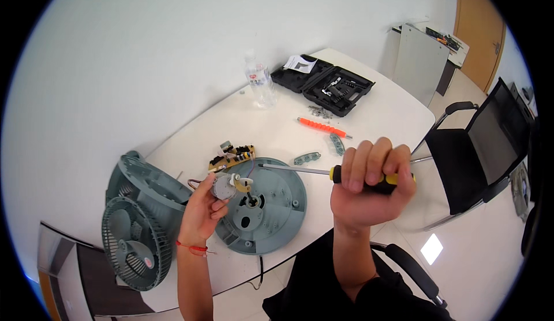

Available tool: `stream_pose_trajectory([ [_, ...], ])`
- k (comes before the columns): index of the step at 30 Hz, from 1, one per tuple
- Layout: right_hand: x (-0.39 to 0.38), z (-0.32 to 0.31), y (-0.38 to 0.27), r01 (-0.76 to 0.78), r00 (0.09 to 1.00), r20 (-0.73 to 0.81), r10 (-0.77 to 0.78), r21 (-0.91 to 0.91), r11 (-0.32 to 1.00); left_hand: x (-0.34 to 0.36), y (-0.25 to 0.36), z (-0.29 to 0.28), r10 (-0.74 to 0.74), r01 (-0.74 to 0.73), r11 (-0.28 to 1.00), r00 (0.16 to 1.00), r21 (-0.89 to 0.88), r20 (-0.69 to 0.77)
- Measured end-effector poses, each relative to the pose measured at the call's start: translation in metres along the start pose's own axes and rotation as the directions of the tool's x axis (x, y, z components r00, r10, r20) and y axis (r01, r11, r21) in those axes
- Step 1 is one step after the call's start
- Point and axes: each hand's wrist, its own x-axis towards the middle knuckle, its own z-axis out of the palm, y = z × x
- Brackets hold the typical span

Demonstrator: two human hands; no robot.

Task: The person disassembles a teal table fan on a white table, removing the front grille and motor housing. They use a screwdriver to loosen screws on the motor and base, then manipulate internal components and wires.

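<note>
Both hands are full: your left hand (201,220) pinches the motor (223,187) above the round base (283,191), near the circuit board (235,158); your right hand (369,191) is wrapped around the screwdriver (335,174), its tip pointing left.

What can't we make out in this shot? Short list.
All in the head view:
Screwdriver handle: partly hidden by the right hand.
Motor, left side: partly covered by the left hand.
Base, left part: blocked by the left hand and motor.
Circuit board: component markings too small.
Metal bits: too small and crowded to count.
</note>
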Motion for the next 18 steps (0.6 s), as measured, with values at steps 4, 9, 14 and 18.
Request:
stream_pose_trajectory([
  [4, -0.016, -0.024, 0.015, -0.064, 0.995, -0.066, 0.075, 0.147, 0.987, 0.013, -0.014, -0.009, 0.017, -0.014, 0.999, 0.998, 0.049, -0.054],
  [9, -0.035, -0.048, 0.026, -0.114, 0.991, -0.034, 0.129, 0.298, 0.948, 0.007, -0.021, -0.008, -0.021, 0.041, 0.988, 0.991, 0.149, -0.133],
  [14, -0.043, -0.053, 0.031, -0.147, 0.989, 0.006, 0.15, 0.243, 0.959, 0.011, -0.024, -0.005, -0.068, 0.108, 0.978, 0.974, 0.176, -0.217],
  [18, -0.048, -0.058, 0.04, -0.159, 0.987, 0.013, 0.16, 0.211, 0.965, 0.014, -0.027, -0.005, -0.034, 0.083, 0.981, 0.964, 0.176, -0.265],
])
